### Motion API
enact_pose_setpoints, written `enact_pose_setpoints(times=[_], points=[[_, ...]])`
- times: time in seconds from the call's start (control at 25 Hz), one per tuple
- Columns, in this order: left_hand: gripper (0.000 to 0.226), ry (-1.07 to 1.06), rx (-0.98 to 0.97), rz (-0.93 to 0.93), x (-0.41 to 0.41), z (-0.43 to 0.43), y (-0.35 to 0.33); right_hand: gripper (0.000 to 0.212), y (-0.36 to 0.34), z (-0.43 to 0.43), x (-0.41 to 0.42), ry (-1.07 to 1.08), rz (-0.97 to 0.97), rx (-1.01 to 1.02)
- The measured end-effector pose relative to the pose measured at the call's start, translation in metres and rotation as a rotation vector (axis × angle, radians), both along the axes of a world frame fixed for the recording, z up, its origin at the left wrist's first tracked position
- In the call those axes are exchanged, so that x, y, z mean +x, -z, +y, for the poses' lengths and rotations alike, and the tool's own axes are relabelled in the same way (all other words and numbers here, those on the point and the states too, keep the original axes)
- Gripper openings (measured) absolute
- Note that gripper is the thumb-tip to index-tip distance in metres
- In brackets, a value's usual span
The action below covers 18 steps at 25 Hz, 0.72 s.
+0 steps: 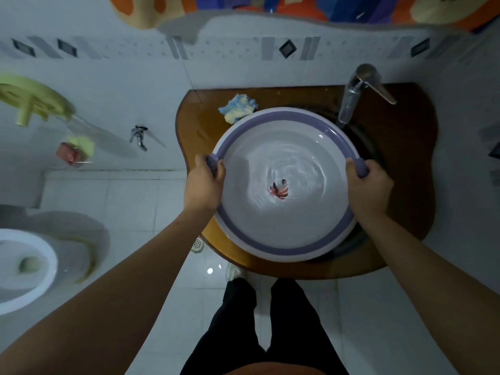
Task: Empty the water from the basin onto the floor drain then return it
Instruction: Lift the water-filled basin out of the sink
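Observation:
A round white basin (284, 239) with a purple band under its rim sits over the sink in a brown counter (405, 185). Rippling water fills it, and a small red and dark mark shows at the bottom. My left hand (205, 182) is closed on the purple handle at the basin's left rim. My right hand (370, 182) is closed on the purple handle at the right rim. The floor drain (197, 244) is a small round grate on the white tiles, partly hidden below the counter's left front edge.
A chrome tap (354, 93) stands over the basin's far right rim. A blue and yellow cloth (238, 108) lies behind the basin. A toilet (29, 266) stands at left. My dark-trousered legs (265, 328) are in front of the counter. A small wall tap (139, 138) projects at left.

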<state>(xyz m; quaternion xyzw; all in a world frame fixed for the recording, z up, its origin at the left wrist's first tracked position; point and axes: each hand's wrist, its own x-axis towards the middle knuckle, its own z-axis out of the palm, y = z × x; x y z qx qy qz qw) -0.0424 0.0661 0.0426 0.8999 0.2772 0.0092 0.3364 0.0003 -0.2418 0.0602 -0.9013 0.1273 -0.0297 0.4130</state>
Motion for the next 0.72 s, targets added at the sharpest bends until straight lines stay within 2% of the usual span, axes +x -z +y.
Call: enact_pose_setpoints(times=[0.12, 0.24, 0.72], points=[[0.026, -0.005, 0.014, -0.023, -0.004, 0.014, -0.017, 0.028, -0.014, 0.017, 0.0, 0.012, -0.018, -0.025], [0.02, -0.006, 0.001, -0.08, -0.014, 0.029, -0.045, 0.03, -0.035, 0.034, 0.001, 0.022, -0.014, -0.044], [0.026, -0.167, 0.007, -0.233, -0.078, 0.108, -0.138, 0.039, -0.119, 0.115, -0.003, -0.144, -0.142, 0.055]])
